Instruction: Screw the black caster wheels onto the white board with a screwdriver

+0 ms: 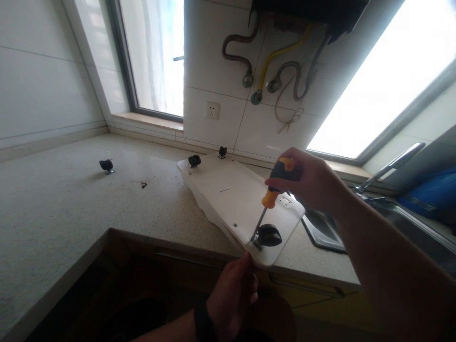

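Note:
An upturned white plastic base (228, 194) with rounded corners lies on the countertop, its near corner over the front edge. My right hand (308, 178) is closed around the handle of a yellow-and-black screwdriver (270, 198). The tilted shaft points down, its tip at the metal plate of a black caster wheel (270, 235) on the near corner. Below that corner, my left hand (237, 289) has curled fingers and grips the base's edge with the thumb. Two more casters stand on the far end, a left one (194, 160) and a right one (223, 151).
A loose caster (106, 166) and some small dark screws (143, 185) lie on the countertop (153, 213) at left. To the right is a metal sink (324, 230) with a faucet (395, 164). Hoses (237, 40) and a socket (213, 110) are on the wall behind.

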Demonstrator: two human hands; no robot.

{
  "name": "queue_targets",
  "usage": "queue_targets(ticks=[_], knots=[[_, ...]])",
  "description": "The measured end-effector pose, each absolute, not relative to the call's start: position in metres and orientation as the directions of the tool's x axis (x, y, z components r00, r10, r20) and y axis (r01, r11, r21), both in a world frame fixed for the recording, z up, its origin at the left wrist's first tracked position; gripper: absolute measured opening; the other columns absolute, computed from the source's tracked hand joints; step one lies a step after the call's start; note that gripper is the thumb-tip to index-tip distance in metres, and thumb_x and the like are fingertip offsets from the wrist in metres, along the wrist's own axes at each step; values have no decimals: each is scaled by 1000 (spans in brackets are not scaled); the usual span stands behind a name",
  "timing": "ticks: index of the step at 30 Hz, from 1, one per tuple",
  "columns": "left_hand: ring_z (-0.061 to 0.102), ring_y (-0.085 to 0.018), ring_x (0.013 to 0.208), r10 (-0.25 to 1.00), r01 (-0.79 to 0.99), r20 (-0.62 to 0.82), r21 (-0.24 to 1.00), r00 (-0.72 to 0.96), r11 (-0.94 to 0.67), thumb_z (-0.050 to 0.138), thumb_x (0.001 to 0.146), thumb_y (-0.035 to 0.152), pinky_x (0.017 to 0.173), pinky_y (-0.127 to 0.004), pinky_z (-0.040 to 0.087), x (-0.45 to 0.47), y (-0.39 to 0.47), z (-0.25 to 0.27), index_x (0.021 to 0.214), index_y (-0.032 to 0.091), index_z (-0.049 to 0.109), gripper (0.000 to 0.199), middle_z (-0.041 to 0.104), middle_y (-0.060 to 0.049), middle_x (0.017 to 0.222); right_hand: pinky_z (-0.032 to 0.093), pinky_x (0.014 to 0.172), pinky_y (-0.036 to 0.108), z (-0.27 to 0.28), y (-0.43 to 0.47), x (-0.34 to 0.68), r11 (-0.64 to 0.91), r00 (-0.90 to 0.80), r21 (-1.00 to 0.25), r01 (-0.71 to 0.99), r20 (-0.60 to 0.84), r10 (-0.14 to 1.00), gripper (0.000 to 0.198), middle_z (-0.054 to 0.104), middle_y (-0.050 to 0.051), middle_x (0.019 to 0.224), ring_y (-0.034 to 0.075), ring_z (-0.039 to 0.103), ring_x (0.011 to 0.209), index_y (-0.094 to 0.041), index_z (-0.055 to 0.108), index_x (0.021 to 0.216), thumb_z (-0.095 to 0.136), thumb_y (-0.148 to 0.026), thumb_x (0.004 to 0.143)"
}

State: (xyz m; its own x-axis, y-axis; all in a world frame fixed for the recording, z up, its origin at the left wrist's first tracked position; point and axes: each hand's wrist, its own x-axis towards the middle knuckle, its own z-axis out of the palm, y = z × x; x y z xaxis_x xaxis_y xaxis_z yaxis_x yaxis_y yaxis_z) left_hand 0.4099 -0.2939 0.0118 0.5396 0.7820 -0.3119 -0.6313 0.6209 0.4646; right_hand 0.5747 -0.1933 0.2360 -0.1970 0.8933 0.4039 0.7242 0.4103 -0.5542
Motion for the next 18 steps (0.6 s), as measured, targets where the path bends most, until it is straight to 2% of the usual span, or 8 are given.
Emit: queue_targets(ticks=[2, 3, 5, 7, 9, 13, 16, 18], knots=[[36, -8, 59, 782, -629, -311, 468, 541, 621, 85, 80, 60, 54, -23, 23, 410, -294, 11, 91, 13, 67, 52, 50, 4, 72, 53, 60, 38, 230, -193, 568, 351, -111, -381, 855, 527, 843, 43, 62, 0, 73, 19, 60, 65, -26, 50, 86, 84, -50, 77], [37, -8, 59, 780, -627, -311, 468, 543, 623, 84, 80, 60, 54, -23, 24, 410, -293, 11, 91, 13, 67, 52, 50, 3, 72, 54, 62, 39, 227, -192, 566, 368, -119, -374, 852, 545, 830, 38, 66, 1, 79, 19, 61, 67, -26, 49, 90, 80, -47, 81], [37, -8, 59, 779, -627, -316, 465, 542, 625, 84, 80, 61, 54, -23, 24, 409, -293, 11, 92, 13, 67, 52, 51, 3, 73, 60, 71, 40, 220, -189, 564, 488, -200, -500, 715, 523, 829, 35, 72, 7, 111, 20, 70, 81, -26, 50, 108, 74, -39, 87], [38, -8, 60, 776, -622, -323, 468, 541, 628, 84, 80, 60, 54, -23, 25, 409, -292, 11, 93, 13, 67, 52, 52, 3, 75, 63, 82, 40, 217, -186, 566, 570, -295, -651, 501, 491, 820, 44, 59, 13, 145, 21, 74, 100, -26, 49, 122, 74, -32, 87], [39, -8, 60, 768, -607, -334, 473, 547, 639, 84, 80, 60, 54, -23, 25, 409, -291, 11, 94, 13, 67, 52, 52, 3, 74, 64, 91, 43, 220, -186, 569, 545, -368, -775, 319, 428, 825, 42, 47, 13, 159, 26, 72, 115, -27, 52, 124, 73, -30, 87], [38, -8, 59, 762, -601, -342, 472, 551, 646, 88, 75, 61, 53, -23, 24, 409, -290, 13, 94, 13, 68, 56, 50, 4, 72, 60, 101, 55, 237, -193, 577, 365, -537, -918, 154, 232, 811, 38, 54, 9, 156, 31, 69, 125, -29, 61, 127, 66, -30, 90], [37, -8, 58, 762, -599, -349, 473, 546, 646, 88, 73, 62, 53, -24, 23, 409, -290, 15, 91, 13, 67, 56, 51, 4, 70, 61, 98, 51, 246, -199, 575, 392, -546, -879, 270, 195, 814, 40, 69, 7, 138, 28, 71, 120, -31, 61, 132, 69, -32, 93], [37, -8, 58, 761, -597, -350, 474, 547, 647, 89, 72, 62, 53, -24, 22, 409, -289, 17, 88, 13, 67, 56, 49, 4, 68, 63, 82, 43, 248, -203, 568, 471, -454, -757, 453, 259, 852, 35, 76, 5, 110, 25, 75, 99, -30, 66, 121, 76, -38, 89]])
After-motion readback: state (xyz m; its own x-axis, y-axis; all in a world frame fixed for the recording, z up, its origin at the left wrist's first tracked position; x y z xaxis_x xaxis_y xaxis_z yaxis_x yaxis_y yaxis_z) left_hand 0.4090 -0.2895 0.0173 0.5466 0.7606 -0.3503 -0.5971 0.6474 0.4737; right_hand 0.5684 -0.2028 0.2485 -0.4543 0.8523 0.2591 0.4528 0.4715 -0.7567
